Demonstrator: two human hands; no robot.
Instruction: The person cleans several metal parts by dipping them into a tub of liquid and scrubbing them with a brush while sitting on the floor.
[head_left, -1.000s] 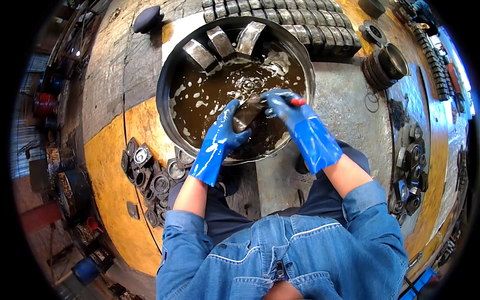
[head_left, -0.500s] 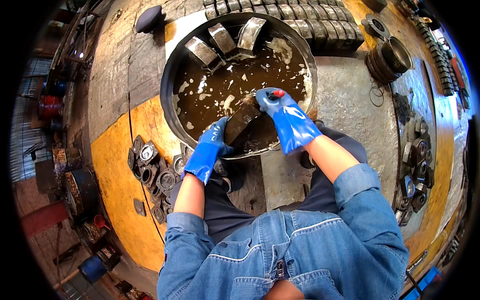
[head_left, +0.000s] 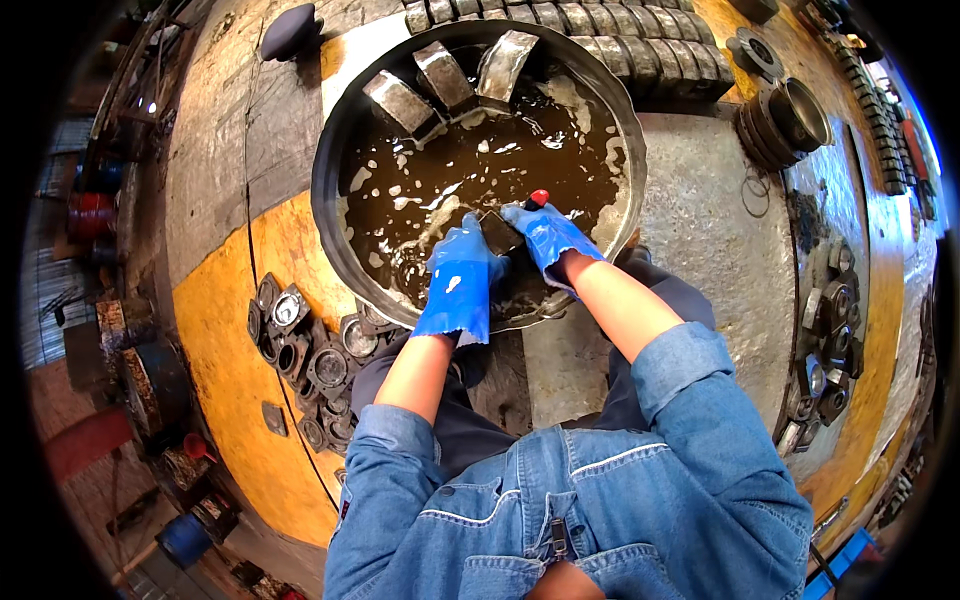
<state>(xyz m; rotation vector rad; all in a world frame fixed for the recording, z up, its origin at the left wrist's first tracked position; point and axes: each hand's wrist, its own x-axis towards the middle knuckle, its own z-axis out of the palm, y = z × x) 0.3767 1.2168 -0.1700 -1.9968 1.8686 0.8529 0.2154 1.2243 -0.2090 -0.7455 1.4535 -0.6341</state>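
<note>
A wide round metal tub (head_left: 322, 215) of murky brown, foamy liquid stands before me. Over its near side, my left hand (head_left: 460, 275), in a blue rubber glove, grips a dark metal block (head_left: 499, 233) partly hidden between the gloves. My right hand (head_left: 550, 238), gloved the same way, is closed on a tool with a red end (head_left: 538, 198); the rest of that tool is covered by the glove. It rests close against the block's right side. Three curved metal blocks (head_left: 443, 75) lean inside the tub's far rim.
Rows of similar metal blocks (head_left: 650, 62) stand behind the tub. Dirty ring-shaped metal parts (head_left: 328, 368) lie at the left, with more parts (head_left: 835, 320) at the right. Stacked metal rings (head_left: 775, 125) stand at the far right. A dark stool seat (head_left: 290, 32) is at the far left.
The right hand has moved down and slightly left with the red-ended tool. My left hand has shifted right and turned upward, and less of the block shows between the hands.
</note>
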